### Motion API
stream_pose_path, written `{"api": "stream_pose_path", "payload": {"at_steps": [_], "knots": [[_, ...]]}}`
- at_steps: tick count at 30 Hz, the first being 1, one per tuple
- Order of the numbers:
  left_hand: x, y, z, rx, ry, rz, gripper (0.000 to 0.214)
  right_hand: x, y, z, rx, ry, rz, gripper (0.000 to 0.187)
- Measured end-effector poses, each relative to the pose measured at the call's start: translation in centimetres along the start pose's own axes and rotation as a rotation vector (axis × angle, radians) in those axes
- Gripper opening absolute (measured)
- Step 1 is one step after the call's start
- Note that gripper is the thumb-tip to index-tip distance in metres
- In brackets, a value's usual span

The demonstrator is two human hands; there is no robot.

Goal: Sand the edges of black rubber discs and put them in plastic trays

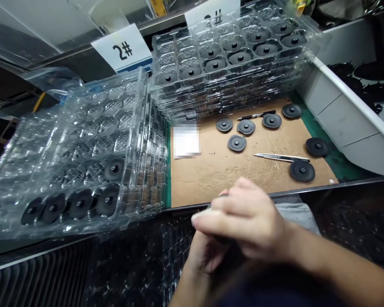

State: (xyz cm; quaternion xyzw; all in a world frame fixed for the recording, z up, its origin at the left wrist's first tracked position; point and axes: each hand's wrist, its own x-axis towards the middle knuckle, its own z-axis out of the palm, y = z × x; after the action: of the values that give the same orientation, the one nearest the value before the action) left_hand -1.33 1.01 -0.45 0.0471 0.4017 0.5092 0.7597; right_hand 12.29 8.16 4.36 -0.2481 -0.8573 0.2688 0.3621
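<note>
Black rubber discs with raised central hubs lie on a brown cardboard sheet on the bench, seven of them loose, one overlapping the sheet's right edge onto a green mat. Five more sit in a clear plastic tray tilted at the left of the frame: four along its lowest row, one just above that row's right end. At upper centre, a stack of clear trays shows a disc in each large pocket of its top layer, with a white "2#" label beside it on the left.

At lower centre, the right hand curls over the left hand, just in front of the bench's metal edge. Together they close around a dark object, mostly hidden, so what it is cannot be told.

On the sheet, a utility knife lies among the discs, with a black pen near the top edge and a blurred white paper at the left. A white bin at upper right holds more black discs.
</note>
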Motion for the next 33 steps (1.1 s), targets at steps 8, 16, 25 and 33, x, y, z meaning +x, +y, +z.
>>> {"api": "stream_pose_path", "payload": {"at_steps": [8, 16, 25, 33], "knots": [[-0.4, 0.9, -1.8, -0.145, -0.088, 0.076, 0.069, -5.6, 7.5, 3.3, 0.001, -0.111, 0.613, 0.025], [0.1, 1.0, -1.2, -0.113, -0.025, 0.078, 0.065, -3.4, 3.9, 2.1, 0.02, 0.065, 0.64, 0.029], [0.0, 0.7, -1.7, -0.051, 0.078, 0.201, 0.056, 0.4, -1.6, 3.1, 0.099, -0.105, 0.176, 0.023], [-0.6, 1.6, 0.4, -0.009, 0.06, 0.253, 0.054, -1.1, -1.2, 2.0, 0.091, -0.054, 0.063, 0.03]]}}
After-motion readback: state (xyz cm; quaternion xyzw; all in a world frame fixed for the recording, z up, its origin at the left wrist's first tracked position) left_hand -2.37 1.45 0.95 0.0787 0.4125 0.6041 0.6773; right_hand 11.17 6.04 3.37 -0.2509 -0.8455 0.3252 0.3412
